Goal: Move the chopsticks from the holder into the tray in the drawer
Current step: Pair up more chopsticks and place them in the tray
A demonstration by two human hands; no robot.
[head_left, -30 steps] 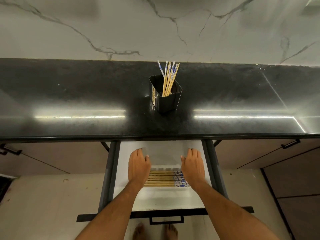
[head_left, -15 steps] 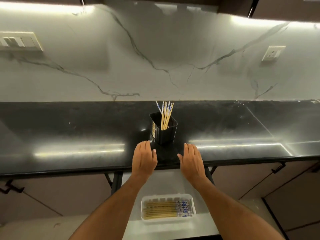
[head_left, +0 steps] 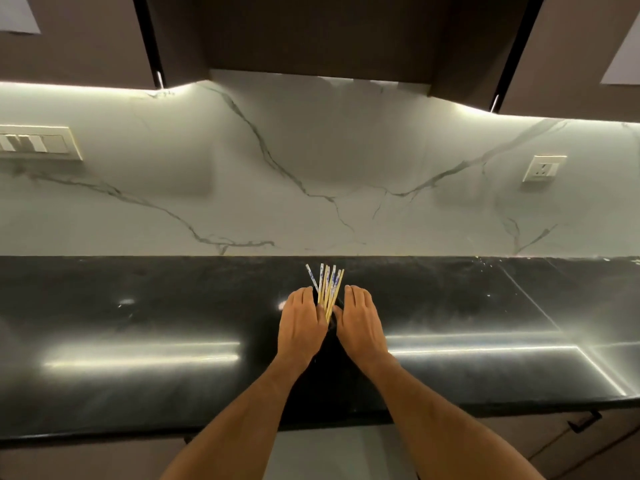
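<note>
Several wooden chopsticks (head_left: 328,285) with blue-and-white patterned tops stand upright in a black holder on the dark countertop (head_left: 138,306). My hands hide almost all of the holder. My left hand (head_left: 302,322) lies palm down against the left side of the bundle. On the right side my right hand (head_left: 360,322) mirrors it. The fingers of both are stretched out, and the thumbs touch the lower part of the sticks. No closed grip shows. The tray is out of view; only a pale strip of the open drawer (head_left: 311,455) shows below the counter edge.
A white marble backsplash (head_left: 311,168) rises behind the counter, with a switch plate (head_left: 38,143) at left and a socket (head_left: 543,168) at right. Dark wall cabinets (head_left: 318,32) hang overhead. A cabinet handle (head_left: 585,421) sits at lower right.
My view tilted up, so the tray and most of the drawer dropped out of sight. Both hands rose from the drawer, crossed the counter edge and closed in on the chopsticks in the holder.
</note>
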